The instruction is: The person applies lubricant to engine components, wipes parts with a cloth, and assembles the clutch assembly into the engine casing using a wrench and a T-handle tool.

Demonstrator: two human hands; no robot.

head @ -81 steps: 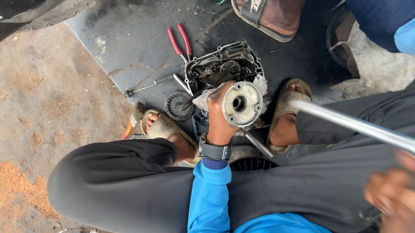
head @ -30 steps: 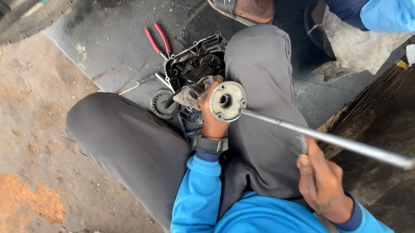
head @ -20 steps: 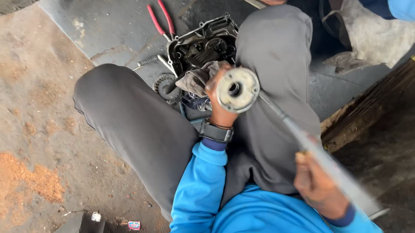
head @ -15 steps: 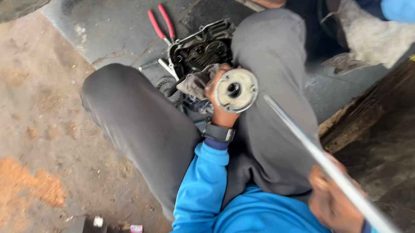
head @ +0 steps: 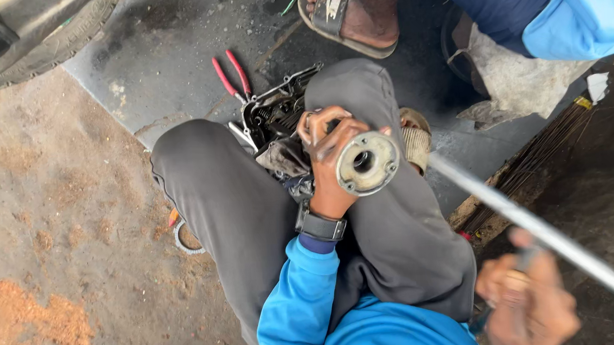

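Seated person working on a small engine, seen from the head camera.

Changes, left to right. The pale ring [head: 189,238] on the dirt floor [head: 46,210] now shows beside the left thigh [head: 216,199], where half a second ago the knee covered that spot. The red-handled pliers [head: 230,74] lie on the dark mat [head: 150,54] as before. The left hand [head: 328,146] keeps its place on the engine, while the long metal tube [head: 538,233] has swung: a second ago it ran almost level to the right, and now it slants down toward the lower right corner. The right hand [head: 525,305] has risen into view with it. Judged from this, the tube is being worked as a lever on the fitting, and the swing is under way rather than finished.

The work piece. The engine block [head: 276,125] sits on the mat between the knees, its open top showing dark, oily internals, partly hidden by the left hand. The round flanged socket head [head: 367,163] at the tube's near end is dull silver with a dark centre hole and small holes about its rim. The left hand is closed around the part just behind this head, fingers [head: 318,122] curled, a dark watch [head: 321,225] on the wrist. The right hand is blurred; it appears closed on a small handle near the tube, though which it grips cannot be told. A second person's sandalled foot [head: 350,13] rests on the mat above.
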